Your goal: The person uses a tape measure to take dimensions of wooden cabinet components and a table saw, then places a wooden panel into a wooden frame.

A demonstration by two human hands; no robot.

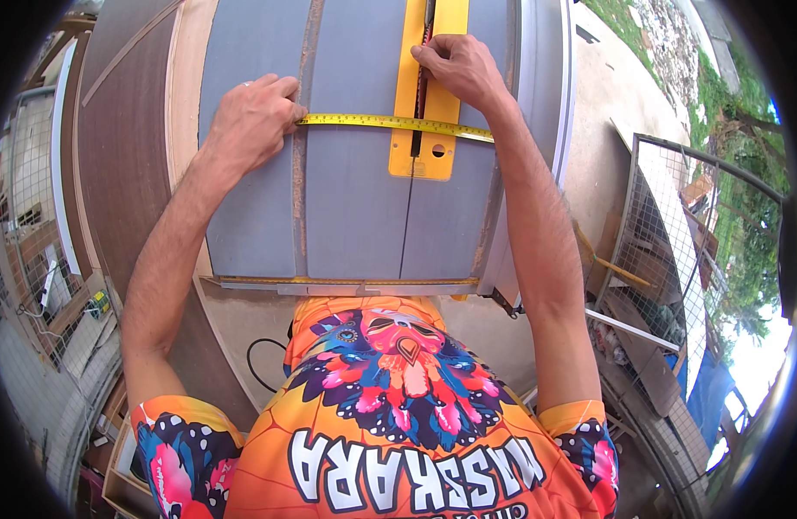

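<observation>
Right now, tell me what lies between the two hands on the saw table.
In the head view, a yellow tape measure stretches from the left hand across the grey table and the yellow insert plate, passing just below the right hand.

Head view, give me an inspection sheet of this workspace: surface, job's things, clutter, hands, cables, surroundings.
Surface: grey saw table with a yellow insert plate around the blade slot; a rusty groove runs along the left.
Job's things: yellow tape measure stretched across the table, over the plate.
Clutter: nothing seen on the table.
Hands: left hand pins the tape's left end; right hand has its fingers at the slot.
Cables: black cable looped on the floor below the table.
Surroundings: brown boards at left, wire mesh fence and greenery at right.
</observation>
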